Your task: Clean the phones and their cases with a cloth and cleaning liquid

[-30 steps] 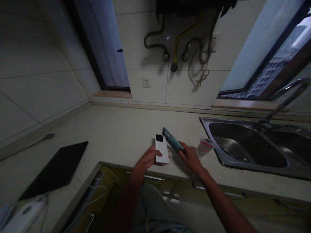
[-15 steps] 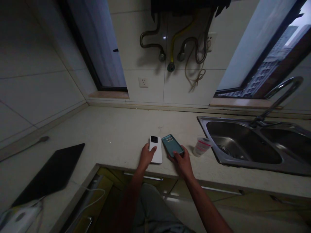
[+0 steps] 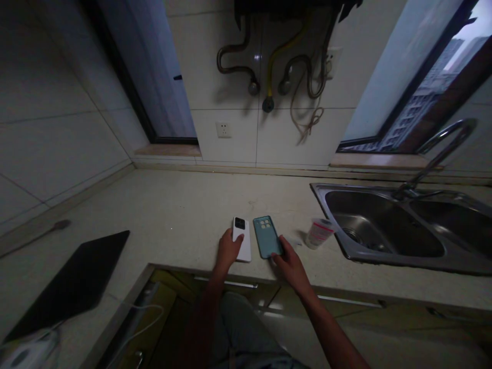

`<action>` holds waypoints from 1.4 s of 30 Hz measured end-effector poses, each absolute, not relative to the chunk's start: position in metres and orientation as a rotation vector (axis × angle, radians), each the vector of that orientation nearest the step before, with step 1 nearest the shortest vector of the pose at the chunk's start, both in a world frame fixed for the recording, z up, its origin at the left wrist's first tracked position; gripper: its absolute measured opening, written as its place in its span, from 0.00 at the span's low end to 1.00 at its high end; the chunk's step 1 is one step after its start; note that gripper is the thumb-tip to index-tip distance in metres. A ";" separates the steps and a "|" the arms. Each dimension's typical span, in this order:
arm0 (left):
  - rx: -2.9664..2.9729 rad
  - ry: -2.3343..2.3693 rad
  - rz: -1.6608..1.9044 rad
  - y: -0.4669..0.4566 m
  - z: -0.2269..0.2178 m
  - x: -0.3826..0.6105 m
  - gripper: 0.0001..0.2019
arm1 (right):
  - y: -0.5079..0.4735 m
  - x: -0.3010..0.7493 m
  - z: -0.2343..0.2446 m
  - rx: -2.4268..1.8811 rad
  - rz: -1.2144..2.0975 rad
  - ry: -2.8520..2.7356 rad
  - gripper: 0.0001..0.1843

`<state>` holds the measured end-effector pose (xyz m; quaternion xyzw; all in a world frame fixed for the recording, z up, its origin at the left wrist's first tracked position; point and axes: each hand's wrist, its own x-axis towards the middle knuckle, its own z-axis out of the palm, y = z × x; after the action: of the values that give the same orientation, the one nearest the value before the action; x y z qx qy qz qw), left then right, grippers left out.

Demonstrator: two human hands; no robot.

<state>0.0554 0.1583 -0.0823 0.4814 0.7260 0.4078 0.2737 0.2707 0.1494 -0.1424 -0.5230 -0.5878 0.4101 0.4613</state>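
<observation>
A white phone (image 3: pixel 243 247) with a black camera block faces back-up at the counter's front. My left hand (image 3: pixel 228 250) grips it along the left side, thumb across its back. Just to its right is a teal phone case (image 3: pixel 266 239) with camera cutouts at the top. My right hand (image 3: pixel 287 260) holds the case by its lower right corner, thumb over the lower edge. A narrow gap separates phone and case. Whether the case rests fully on the countertop (image 3: pixel 200 205) I cannot tell.
Right of my right hand stands a plastic cup (image 3: pixel 319 233) with a red band, beside the double steel sink (image 3: pixel 384 225) and its tap (image 3: pixel 442 154). A black flat panel (image 3: pixel 73 287) lies at left, near a white cable (image 3: pixel 148 323). Pipes (image 3: pixel 269 77) hang on the back wall.
The teal case has turned more upright and lies flatter, now nearly parallel to the phone. My right hand has moved slightly lower with it. My left hand still holds the phone.
</observation>
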 end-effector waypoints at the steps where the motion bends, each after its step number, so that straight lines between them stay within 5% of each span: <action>1: 1.310 1.943 1.103 0.158 -0.082 0.055 0.10 | 0.148 0.273 -0.143 -1.280 1.012 -1.471 0.39; 18: 1.463 1.967 0.997 0.157 -0.075 0.062 0.14 | 0.136 0.297 -0.139 -1.180 0.987 -1.698 0.33; 27: 1.665 2.404 0.555 0.140 -0.081 0.080 0.30 | 0.131 0.295 -0.143 -1.175 0.762 -1.795 0.29; 30: 1.733 2.453 0.561 0.135 -0.085 0.088 0.37 | 0.131 0.294 -0.145 -1.175 0.695 -1.815 0.28; 42: 1.867 2.616 0.825 0.124 -0.109 0.093 0.34 | 0.130 0.293 -0.146 -1.160 0.630 -1.850 0.27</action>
<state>0.0930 0.1244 -0.1093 0.5605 0.7853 0.2475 -0.0884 0.2928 0.1302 -0.1457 -0.4630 -0.7385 0.2513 0.4208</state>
